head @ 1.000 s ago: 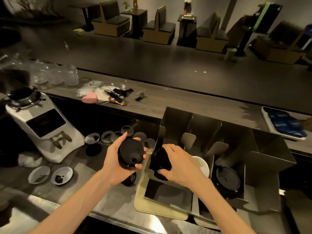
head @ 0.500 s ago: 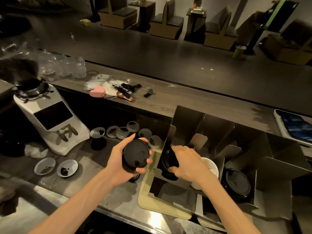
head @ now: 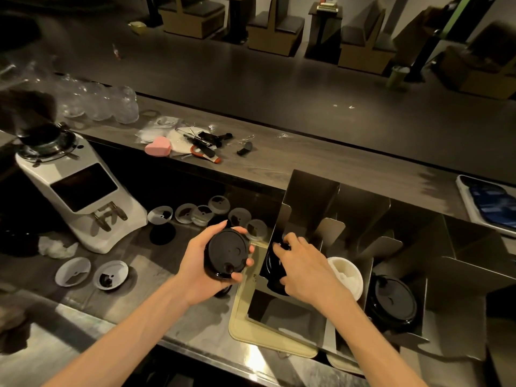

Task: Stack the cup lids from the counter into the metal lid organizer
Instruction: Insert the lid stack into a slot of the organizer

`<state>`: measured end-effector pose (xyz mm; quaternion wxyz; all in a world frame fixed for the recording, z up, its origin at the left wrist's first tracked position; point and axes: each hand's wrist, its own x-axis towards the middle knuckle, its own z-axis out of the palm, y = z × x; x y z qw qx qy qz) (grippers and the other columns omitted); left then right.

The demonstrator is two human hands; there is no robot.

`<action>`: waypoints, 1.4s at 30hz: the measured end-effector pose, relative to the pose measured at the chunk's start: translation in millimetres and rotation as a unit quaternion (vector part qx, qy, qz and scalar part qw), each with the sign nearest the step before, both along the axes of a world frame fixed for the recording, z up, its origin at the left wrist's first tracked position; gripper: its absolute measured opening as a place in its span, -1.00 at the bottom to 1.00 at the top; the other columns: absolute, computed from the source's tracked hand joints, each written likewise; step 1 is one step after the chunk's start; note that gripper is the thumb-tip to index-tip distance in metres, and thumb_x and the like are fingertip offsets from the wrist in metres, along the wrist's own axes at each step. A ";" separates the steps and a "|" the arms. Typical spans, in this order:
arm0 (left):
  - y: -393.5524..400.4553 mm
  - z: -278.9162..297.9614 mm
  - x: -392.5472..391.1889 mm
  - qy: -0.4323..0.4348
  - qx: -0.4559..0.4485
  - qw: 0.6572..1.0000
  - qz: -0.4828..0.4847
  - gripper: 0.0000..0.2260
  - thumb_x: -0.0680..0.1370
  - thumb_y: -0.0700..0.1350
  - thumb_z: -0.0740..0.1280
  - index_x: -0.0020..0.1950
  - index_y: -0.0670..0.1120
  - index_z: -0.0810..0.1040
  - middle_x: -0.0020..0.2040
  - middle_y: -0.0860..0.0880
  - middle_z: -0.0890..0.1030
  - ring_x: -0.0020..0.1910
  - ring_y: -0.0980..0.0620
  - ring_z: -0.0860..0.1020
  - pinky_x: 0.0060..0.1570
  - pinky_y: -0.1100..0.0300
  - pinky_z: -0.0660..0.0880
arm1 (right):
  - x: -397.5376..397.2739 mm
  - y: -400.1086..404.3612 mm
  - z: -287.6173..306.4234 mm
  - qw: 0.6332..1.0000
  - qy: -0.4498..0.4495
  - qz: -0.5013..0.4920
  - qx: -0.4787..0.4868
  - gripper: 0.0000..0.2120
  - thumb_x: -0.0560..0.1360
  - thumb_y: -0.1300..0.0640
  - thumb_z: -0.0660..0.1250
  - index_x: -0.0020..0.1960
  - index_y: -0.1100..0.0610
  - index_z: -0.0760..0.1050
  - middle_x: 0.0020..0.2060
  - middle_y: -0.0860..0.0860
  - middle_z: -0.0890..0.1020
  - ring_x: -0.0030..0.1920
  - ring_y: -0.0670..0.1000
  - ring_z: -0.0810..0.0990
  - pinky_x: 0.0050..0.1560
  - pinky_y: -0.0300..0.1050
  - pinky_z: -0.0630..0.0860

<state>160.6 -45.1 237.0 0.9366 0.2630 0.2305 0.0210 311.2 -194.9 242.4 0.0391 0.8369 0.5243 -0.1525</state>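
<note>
Dim café seating fills the background beyond a long wooden bar top (head: 321, 163), and below it runs the steel bench (head: 83, 317) where the work happens. On that bench's right side stands the metal lid organizer (head: 312, 202), a row of upright slots split by angled dividers. Its leftmost slot holds a stack of black lids (head: 275, 270); the right hand (head: 305, 270) reaches into this slot with its fingers (head: 282, 248) curled over the stack's rim, holding the top lid. The next slot contains white lids (head: 347, 275), and the one after it more black lids (head: 393, 301).

Just left of the organizer, the left hand (head: 203, 270) holds a short stack of black lids (head: 226, 254) above the bench, fingers wrapped around its edge with the flat top facing up.

Further left, loose pale lids lie on the bench: a cluster (head: 203, 213) against the back wall and two (head: 92, 273) nearer the front. A white coffee grinder (head: 75, 194) stands beside them. Up on the bar top sit a pink heart-shaped object (head: 158, 146), scattered small tools (head: 206, 143) and clear plastic cups (head: 109, 106).
</note>
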 end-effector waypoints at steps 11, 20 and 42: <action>-2.2 -0.2 3.2 0.037 -0.010 0.999 0.009 -0.69 0.56 0.11 0.31 0.13 -0.10 0.56 0.01 -0.20 0.55 -0.12 -0.12 0.52 -0.37 0.16 0.40 | 9.3 -0.6 2.6 0.988 0.110 -0.100 0.031 -0.34 0.51 0.09 0.53 0.53 0.06 0.35 0.39 0.02 0.53 0.36 0.09 0.54 0.25 -0.03 0.54; -12.6 25.1 13.4 0.001 -0.001 0.999 -0.039 -0.60 0.57 0.01 0.32 0.36 -0.13 0.58 0.38 -0.34 0.51 0.36 -0.34 0.51 0.16 -0.25 0.57 | 13.5 -12.5 20.7 0.991 0.099 -0.040 0.084 -0.45 0.52 -0.06 0.47 0.44 -0.01 0.37 0.28 -0.07 0.52 0.29 0.01 0.52 0.22 0.01 0.56; -158.2 51.5 105.8 -0.006 0.384 0.911 -0.148 -0.69 0.55 -0.21 0.44 0.28 -0.05 0.57 0.17 -0.10 0.68 0.12 -0.06 0.69 -0.15 0.07 0.67 | 23.4 -183.7 62.9 0.951 -0.066 -0.195 0.232 -0.06 0.30 -0.68 0.14 0.54 -0.23 0.17 0.13 -0.20 0.55 0.15 -0.10 0.55 0.07 -0.07 0.51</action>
